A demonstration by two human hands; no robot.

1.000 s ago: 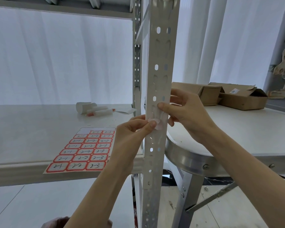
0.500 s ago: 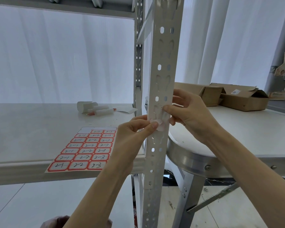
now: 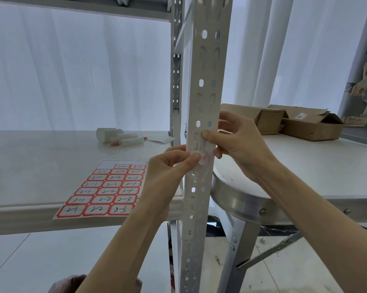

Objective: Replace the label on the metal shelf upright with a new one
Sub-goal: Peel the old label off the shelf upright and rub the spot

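My left hand (image 3: 167, 168) pinched the lower edge of a small pale paper label (image 3: 200, 154) stuck on the perforated white metal shelf upright (image 3: 201, 102). My right hand (image 3: 237, 142) pressed its thumb on the label's upper part, fingers wrapped behind the upright. A red-bordered sheet of handwritten labels (image 3: 106, 191) lay on the shelf at left.

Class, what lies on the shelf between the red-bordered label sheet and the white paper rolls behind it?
Head view: bare shelf between label sheet and rolls.
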